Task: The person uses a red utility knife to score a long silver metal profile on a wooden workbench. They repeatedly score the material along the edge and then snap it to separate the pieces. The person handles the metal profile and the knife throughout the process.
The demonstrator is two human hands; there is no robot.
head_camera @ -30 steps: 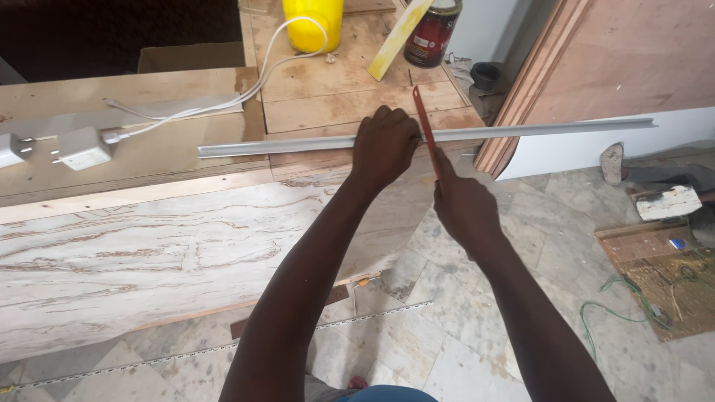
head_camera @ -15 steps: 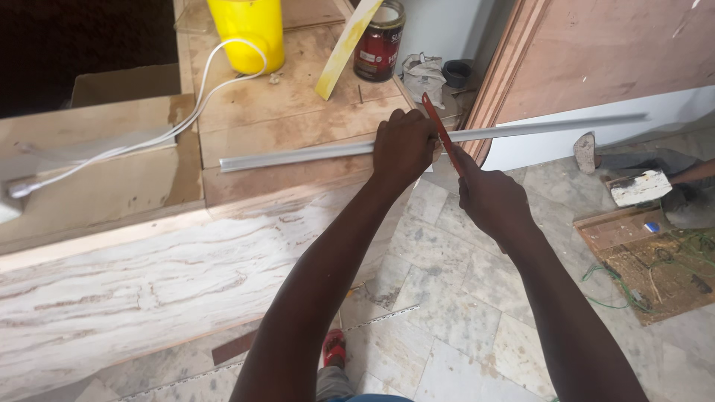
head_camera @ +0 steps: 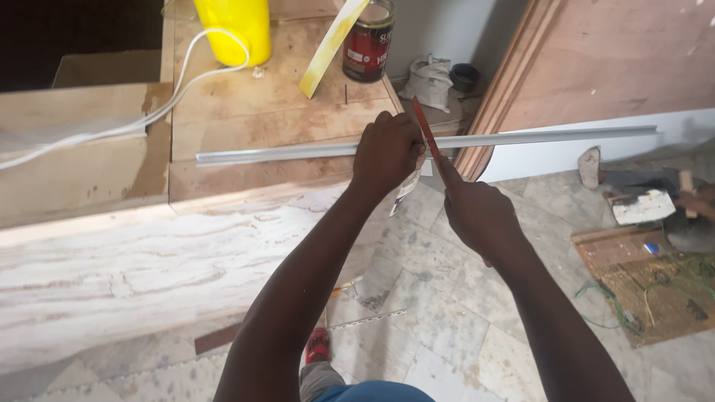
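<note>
- Aluminium strip (head_camera: 298,152): a long, thin, pale metal length lying flat across the plywood bench top (head_camera: 246,104), its far end running out past the bench edge over the tiled floor (head_camera: 439,298) toward the white base of the wall.
- Left hand (head_camera: 386,152) sits on the strip near the bench's right edge, fingers curled down and pressed together over the metal, pinning it to the wood.
- Right hand (head_camera: 478,212) is just beside the left one, off the bench edge, fingers wrapped in a fist around the near end of a hacksaw blade (head_camera: 426,134).
- That blade is narrow and reddish, tilted up and away from the right fist, and it crosses the strip right next to the left hand's knuckles.
- Farther back on the bench top stand a yellow plastic container (head_camera: 234,26) and a dark red paint can (head_camera: 368,43), with a yellow strip of wood (head_camera: 328,48) leaning between them.
- A white cable (head_camera: 160,112) trails from the yellow container off the bench's left side.
- Below the bench front lies a pale, grain-patterned board (head_camera: 149,260).
- Right of the bench, on the floor, lie a wooden offcut (head_camera: 648,283) with green wire on it and some scattered tools, too blurred to identify.
</note>
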